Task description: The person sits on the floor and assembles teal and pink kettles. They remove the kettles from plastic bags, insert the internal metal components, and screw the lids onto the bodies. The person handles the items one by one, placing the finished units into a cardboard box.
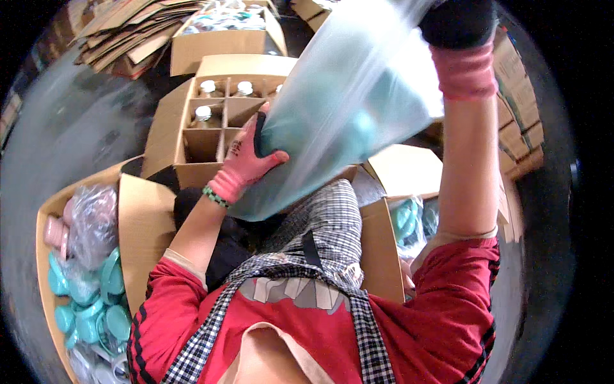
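A large clear plastic bag with blurred teal objects inside slants across the middle, above my lap. My left hand, in a pink and black glove, holds its lower left side. The thumb lies across the near face, while the other fingers are partly hidden by the bag. Raised at the upper right, my right hand in a matching glove grips the bag's upper end. Its fingers are dark and partly cut off. Behind the bag stands a divided cardboard box with several white-capped bottles in its compartments.
At my left, an open carton holds teal lids and pink pieces. Another open carton with bagged teal pieces stands at my right. Flattened cardboard is piled at the far left, beside a filled box. More cardboard lines the right.
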